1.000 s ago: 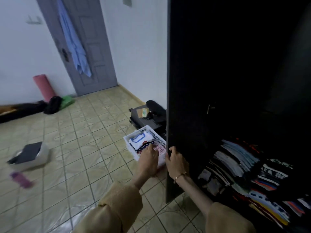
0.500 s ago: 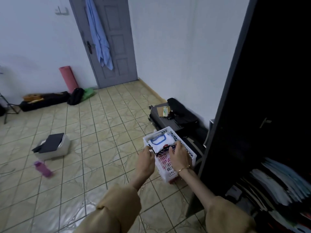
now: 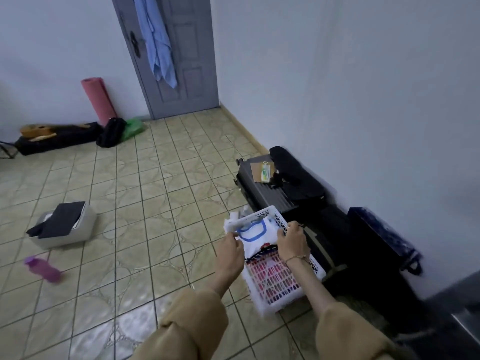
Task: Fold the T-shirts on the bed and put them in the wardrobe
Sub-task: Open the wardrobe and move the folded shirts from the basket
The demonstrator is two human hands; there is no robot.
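Both hands are down at the white plastic basket (image 3: 279,289) on the tiled floor (image 3: 145,203). The left hand (image 3: 232,252) has its fingers curled over the basket's left rim, gripping it. The right hand (image 3: 293,242) is on the opposite rim, fingers bent over the edge and holding on, a thin bracelet (image 3: 296,258) at the wrist. Tan sleeves (image 3: 192,326) cover both forearms.

Inside the basket sits a folded white T-shirt (image 3: 253,236) with a blue-trimmed neckline on top, and darker and pink-red clothes show beneath it through the lattice wall.

Just behind the basket lies a dark suitcase (image 3: 262,188) against the wall, a black bag (image 3: 296,172) and a small card on top of it. More black bags line the wall to the right.

Across the floor: a grey box (image 3: 78,229) with a black cloth draped over it, a purple bottle (image 3: 44,268) near it, a rolled pink mat (image 3: 98,100) standing by the grey door (image 3: 192,61), where a light blue garment (image 3: 158,40) hangs.
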